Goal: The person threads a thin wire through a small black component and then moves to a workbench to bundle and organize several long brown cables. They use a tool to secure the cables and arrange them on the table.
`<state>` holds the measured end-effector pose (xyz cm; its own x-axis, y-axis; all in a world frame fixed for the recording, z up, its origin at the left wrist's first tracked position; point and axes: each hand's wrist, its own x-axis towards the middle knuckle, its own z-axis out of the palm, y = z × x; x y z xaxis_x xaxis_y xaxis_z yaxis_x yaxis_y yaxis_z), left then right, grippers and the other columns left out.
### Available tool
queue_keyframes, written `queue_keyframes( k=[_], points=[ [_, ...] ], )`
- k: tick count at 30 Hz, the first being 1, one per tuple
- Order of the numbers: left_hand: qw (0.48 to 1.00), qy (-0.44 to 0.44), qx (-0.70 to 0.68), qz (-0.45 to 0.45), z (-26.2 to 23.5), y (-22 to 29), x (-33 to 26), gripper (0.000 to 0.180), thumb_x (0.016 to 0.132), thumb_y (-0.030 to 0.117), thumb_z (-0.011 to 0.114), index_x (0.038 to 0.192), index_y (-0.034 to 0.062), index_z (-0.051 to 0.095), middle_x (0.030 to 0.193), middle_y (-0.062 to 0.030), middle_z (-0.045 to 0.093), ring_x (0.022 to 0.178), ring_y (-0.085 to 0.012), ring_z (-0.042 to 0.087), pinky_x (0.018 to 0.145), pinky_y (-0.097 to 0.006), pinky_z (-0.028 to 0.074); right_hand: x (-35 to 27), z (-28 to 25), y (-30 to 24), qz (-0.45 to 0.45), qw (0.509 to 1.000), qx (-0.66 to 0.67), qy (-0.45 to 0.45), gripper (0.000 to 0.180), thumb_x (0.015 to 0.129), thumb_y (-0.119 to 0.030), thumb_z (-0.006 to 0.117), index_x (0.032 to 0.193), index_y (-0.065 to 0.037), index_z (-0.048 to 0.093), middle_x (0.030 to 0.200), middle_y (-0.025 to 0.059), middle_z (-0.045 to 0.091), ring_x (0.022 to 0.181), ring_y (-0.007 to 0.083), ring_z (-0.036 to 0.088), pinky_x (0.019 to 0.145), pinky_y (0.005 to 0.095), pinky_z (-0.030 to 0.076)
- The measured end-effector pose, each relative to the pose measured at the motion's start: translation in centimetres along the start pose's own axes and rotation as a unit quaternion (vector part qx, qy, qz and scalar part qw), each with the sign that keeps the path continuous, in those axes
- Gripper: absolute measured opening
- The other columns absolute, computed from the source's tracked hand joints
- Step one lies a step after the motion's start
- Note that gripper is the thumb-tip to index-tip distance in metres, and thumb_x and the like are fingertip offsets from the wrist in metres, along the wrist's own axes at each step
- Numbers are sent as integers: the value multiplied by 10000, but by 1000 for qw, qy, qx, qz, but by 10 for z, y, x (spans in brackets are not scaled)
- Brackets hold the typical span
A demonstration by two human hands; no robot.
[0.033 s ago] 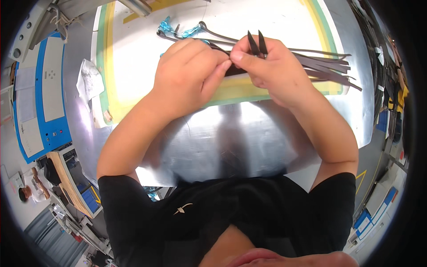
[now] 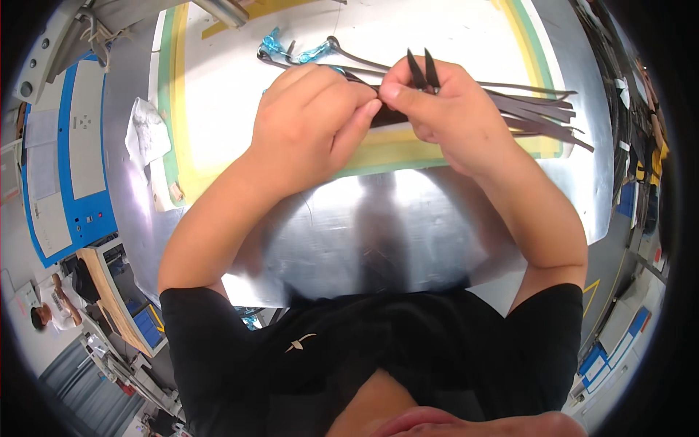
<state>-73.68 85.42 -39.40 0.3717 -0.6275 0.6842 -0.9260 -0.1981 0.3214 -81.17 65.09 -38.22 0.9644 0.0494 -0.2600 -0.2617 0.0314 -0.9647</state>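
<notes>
Several long, dark flat straps (image 2: pixel 535 109) lie across the white work surface (image 2: pixel 218 116), their free ends fanning out to the right. Closed at the straps' middle, my left hand (image 2: pixel 309 120) pinches a dark strap between thumb and forefinger. My right hand (image 2: pixel 437 109) is closed around small black-bladed snips (image 2: pixel 424 69), whose two pointed blades stand apart and point away from me. Its thumb and forefinger also pinch close to the left fingertips; what lies between them is hidden. Beyond my left hand, crinkled blue wrapping (image 2: pixel 273 44) covers fittings at the strap ends.
Yellow and green tape borders the white surface on a shiny metal table (image 2: pixel 349 240). A crumpled white bag (image 2: pixel 148 135) lies at its left edge. A blue-and-white machine (image 2: pixel 73 160) stands further left, another person (image 2: pixel 54 306) beyond. Dark cords hang along the right (image 2: pixel 622 87).
My right hand and the snips have shifted very slightly to the right, the strap ends with them. My left hand stays in place.
</notes>
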Motion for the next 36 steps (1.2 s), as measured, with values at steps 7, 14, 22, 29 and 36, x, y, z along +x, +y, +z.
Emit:
queue_keyframes(
  k=[7,14,22,29,36],
  points=[
    [993,26,109,37,1,-27,13,127,769,31,824,844,81,736,725,-27,666,628,-196,582,659,-332,484,33,-13,-5,20,993,50,108,210,938,-247,728,982,-50,670,670,-60,492,556,44,380,501,243,290],
    [992,76,84,61,19,-44,-8,167,757,46,816,888,85,720,726,-48,648,626,-227,590,581,-377,495,31,-11,-17,-65,991,-68,98,173,931,-200,733,921,-33,685,685,-6,523,574,97,450,517,282,360],
    [940,-87,-278,-178,-9,-49,-6,283,833,187,717,1072,39,687,1025,-128,699,906,-339,669,771,-443,527,47,98,-95,-470,756,-453,-52,278,804,-45,736,1079,-49,696,1130,151,634,772,306,716,636,393,578],
    [955,1,-256,-152,-14,-43,-2,352,841,194,704,1157,41,676,1145,-140,690,1044,-348,653,890,-444,514,110,236,-167,-574,668,-470,67,255,827,-151,739,980,-60,557,1403,242,553,791,379,723,673,450,590],
    [991,93,-84,-52,2,-49,-3,377,824,181,704,1171,36,671,1183,-157,686,1099,-349,654,941,-456,515,126,272,-200,-525,661,-515,149,203,911,-152,617,1028,5,560,1304,317,598,760,374,728,652,460,592]
  ],
)
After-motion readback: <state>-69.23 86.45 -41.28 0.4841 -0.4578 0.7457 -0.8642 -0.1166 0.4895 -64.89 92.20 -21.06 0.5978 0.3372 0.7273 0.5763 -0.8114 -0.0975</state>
